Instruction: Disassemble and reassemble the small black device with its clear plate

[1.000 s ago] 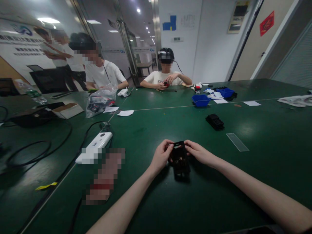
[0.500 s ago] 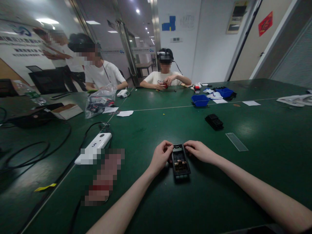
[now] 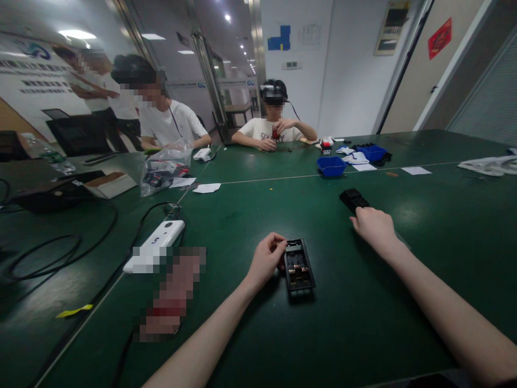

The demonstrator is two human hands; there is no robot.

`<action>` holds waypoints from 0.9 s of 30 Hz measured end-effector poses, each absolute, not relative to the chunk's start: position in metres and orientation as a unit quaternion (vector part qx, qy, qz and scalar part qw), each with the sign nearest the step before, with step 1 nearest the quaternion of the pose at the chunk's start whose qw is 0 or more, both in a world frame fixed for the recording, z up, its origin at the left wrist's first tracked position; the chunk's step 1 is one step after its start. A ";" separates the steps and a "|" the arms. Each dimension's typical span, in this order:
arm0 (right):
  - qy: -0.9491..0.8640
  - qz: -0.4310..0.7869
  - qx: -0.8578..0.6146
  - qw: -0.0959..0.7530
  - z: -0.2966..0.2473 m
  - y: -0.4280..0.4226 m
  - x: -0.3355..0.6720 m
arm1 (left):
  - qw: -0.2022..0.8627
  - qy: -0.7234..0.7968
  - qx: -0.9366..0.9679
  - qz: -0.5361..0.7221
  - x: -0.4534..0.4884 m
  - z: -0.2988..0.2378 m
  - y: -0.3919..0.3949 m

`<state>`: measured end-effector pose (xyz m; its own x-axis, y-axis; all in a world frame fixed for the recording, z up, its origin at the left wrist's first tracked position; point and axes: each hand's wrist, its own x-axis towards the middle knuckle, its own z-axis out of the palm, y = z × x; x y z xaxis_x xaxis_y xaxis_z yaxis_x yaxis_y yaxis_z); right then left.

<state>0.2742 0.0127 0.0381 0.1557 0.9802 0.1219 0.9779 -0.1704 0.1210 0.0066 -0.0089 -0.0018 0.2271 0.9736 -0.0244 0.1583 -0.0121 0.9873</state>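
A black rectangular plastic casing point(image 3: 299, 272) lies on the table, its open inside facing up and showing brass-coloured metal contacts. My left hand point(image 3: 270, 256) pinches the casing's far left edge between thumb and fingers. Farther off to the right is a smaller black plastic part point(image 3: 352, 198) with a ridged surface. Reaching out to that part, my right hand point(image 3: 375, 226) has its fingers curled at the near end; the fingertips are partly hidden. A clear strip point(image 3: 404, 241) lies mostly covered by the right hand.
On the left are a white power bank marked 5 point(image 3: 159, 242), a blurred-out reddish object point(image 3: 173, 296), and black cables point(image 3: 115, 221). Beyond stand a clear plastic bag point(image 3: 163, 170), a blue tray point(image 3: 331, 166) and paper pieces point(image 3: 207, 188). Two people sit across the table.
My right hand has left the casing and moved right and away to the smaller black part. My left hand and the casing stay in place. The person opposite has raised a red object.
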 end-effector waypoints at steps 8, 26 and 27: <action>0.581 0.008 0.812 0.055 0.015 0.018 0.316 | 0.520 0.480 0.585 0.397 0.007 -0.002 -0.009; 0.802 0.025 0.596 -0.012 0.017 -0.010 0.200 | 0.505 0.481 0.597 0.397 0.007 -0.003 -0.008; 0.807 0.015 0.590 -0.018 0.019 -0.010 0.198 | 0.505 0.481 0.596 0.397 0.007 -0.003 -0.008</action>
<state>0.1978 -0.0104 0.0187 -0.3027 0.9520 0.0464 0.9530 0.3029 0.0027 0.0066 -0.0084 -0.0031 0.2213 0.9751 -0.0129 0.1735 -0.0263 0.9845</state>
